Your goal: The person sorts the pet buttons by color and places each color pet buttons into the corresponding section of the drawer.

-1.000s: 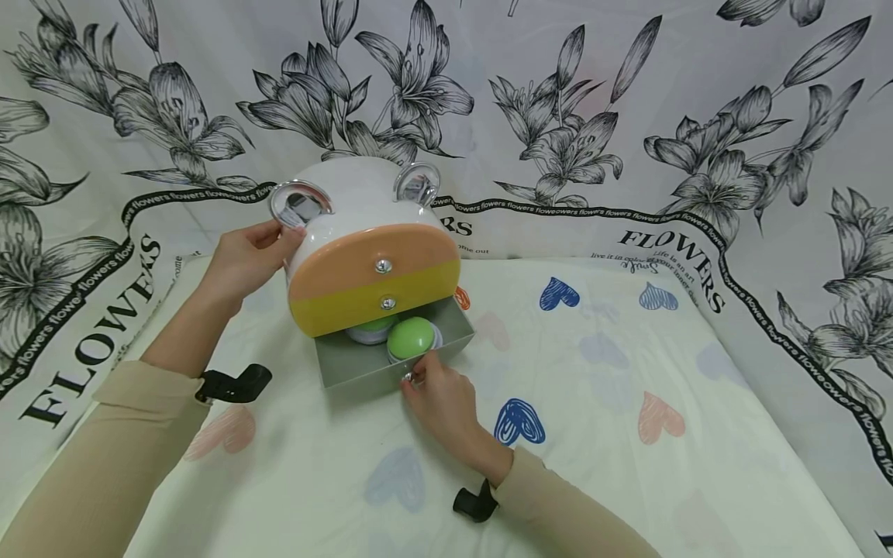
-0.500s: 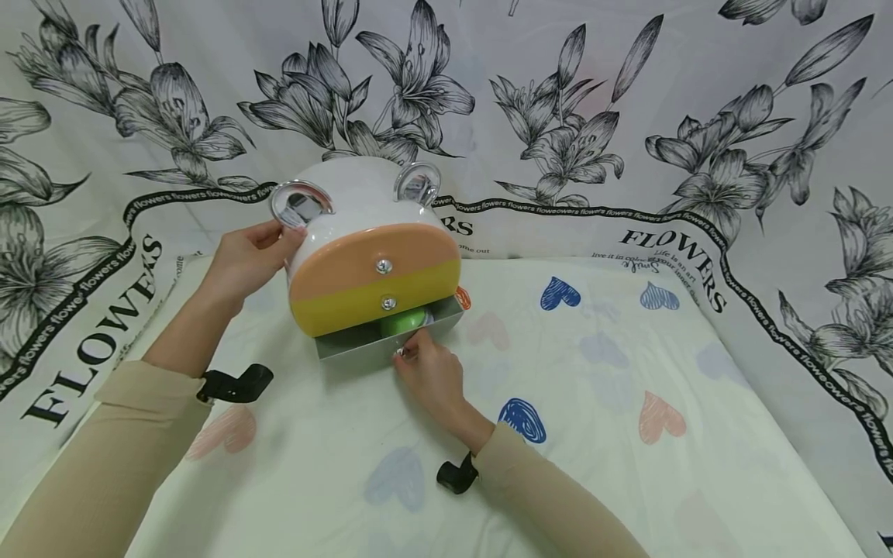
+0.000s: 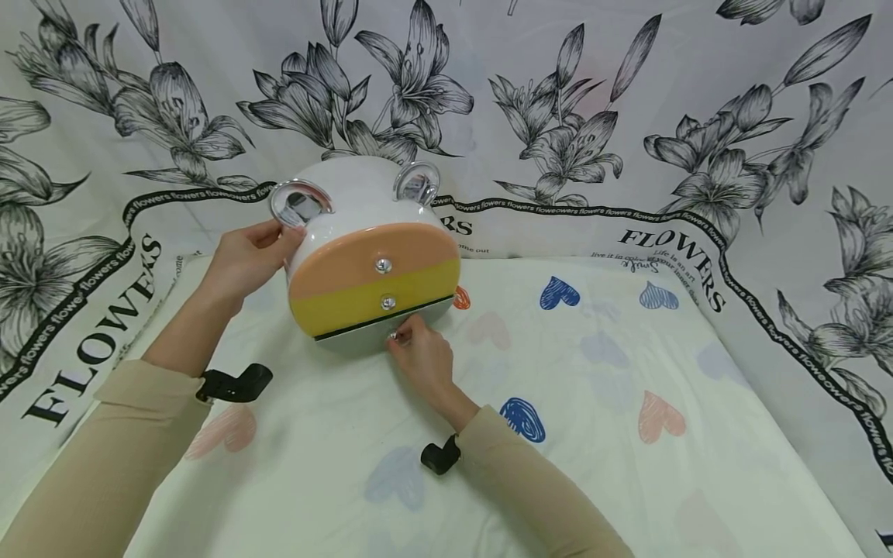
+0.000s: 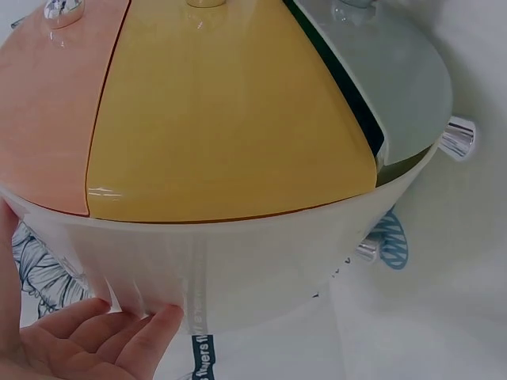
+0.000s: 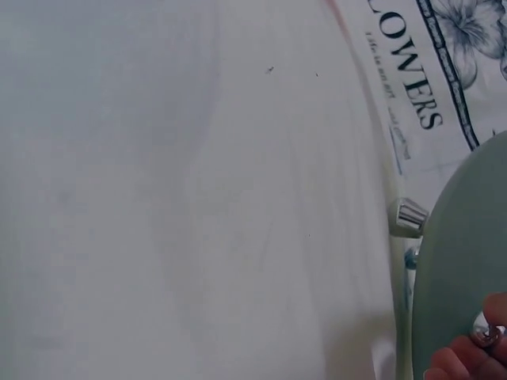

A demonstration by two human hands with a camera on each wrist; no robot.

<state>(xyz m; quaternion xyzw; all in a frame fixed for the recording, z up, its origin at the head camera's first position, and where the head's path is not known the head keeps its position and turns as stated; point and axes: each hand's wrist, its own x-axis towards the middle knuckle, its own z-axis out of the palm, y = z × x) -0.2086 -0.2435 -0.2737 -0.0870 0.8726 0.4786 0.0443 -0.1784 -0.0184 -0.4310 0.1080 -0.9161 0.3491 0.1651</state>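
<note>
A small white drawer box with round silver ear-like rings stands tilted in the head view. Its front has an orange drawer, a yellow drawer and a grey-green bottom drawer, each with a silver knob. The bottom drawer sits almost flush, leaving a thin dark gap along its top; its contents are hidden. My left hand holds the box's left side by the ring, fingertips against the white wall in the left wrist view. Between thumb and fingers, my right hand pinches the bottom drawer's knob.
The box rests on a pale cloth printed with hearts. Behind it hangs a white flower-printed curtain. Short silver feet stick out under the box. Black camera mounts are strapped to both wrists.
The bottom drawer has slid inward from well pulled out, hiding the green-topped round things inside. My right hand has moved with its knob, up and left. My left hand has stayed in place.
</note>
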